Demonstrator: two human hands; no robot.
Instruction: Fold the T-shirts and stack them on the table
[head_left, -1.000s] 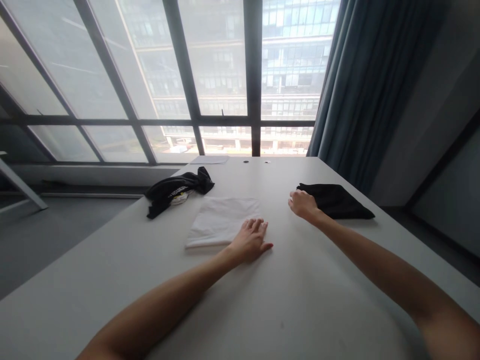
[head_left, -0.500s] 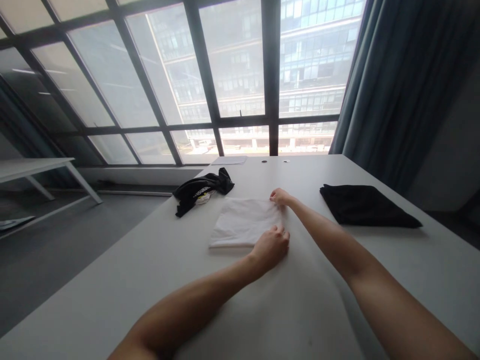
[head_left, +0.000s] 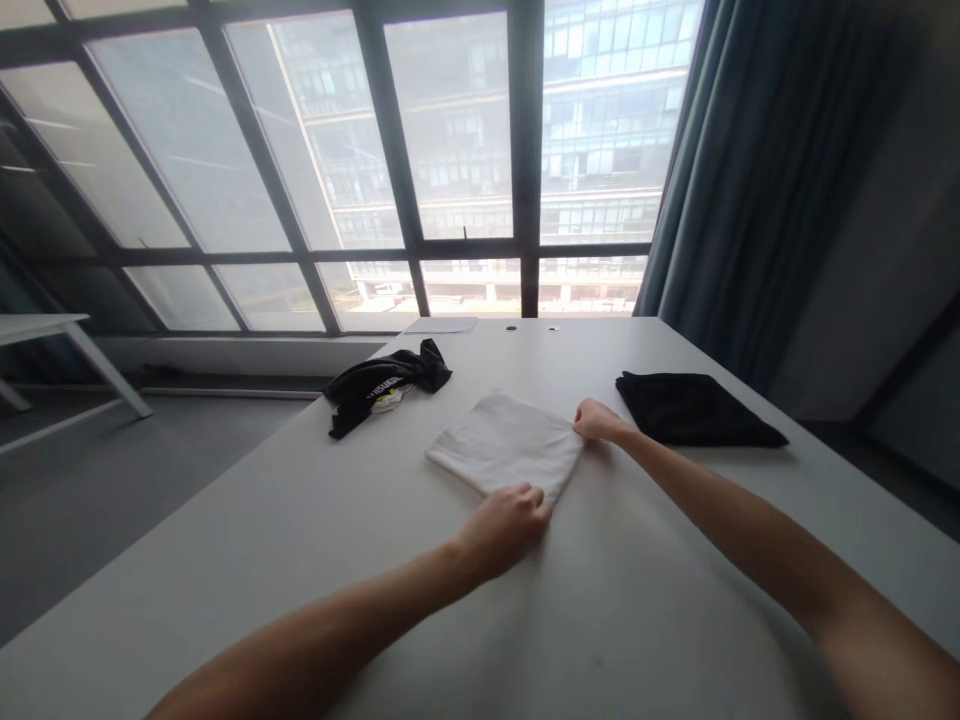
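A folded white cloth (head_left: pixel 504 440), perhaps a garment, lies turned at an angle on the white table (head_left: pixel 360 530). My left hand (head_left: pixel 510 520) is closed on its near corner, with the fingertips curled under and partly hidden. At the right corner, my right hand (head_left: pixel 598 420) pinches the cloth's edge between thumb and fingers. The stretch of edge between both hands is pulled fairly straight. Most of the cloth rests flat, with soft creases across the top.
Left of the cloth lies a crumpled black garment (head_left: pixel 386 382) with white lettering. A folded black cloth (head_left: pixel 697 410) sits to the right. At the far edge is a flat white sheet (head_left: pixel 441 325). Another table (head_left: pixel 45 325) stands at left; a curtain (head_left: pixel 720 200) hangs at right.
The white cloth has turned clockwise on the table. My right hand has moved right and nearer with its corner, my left hand slightly left and nearer. The view has shifted a little right.
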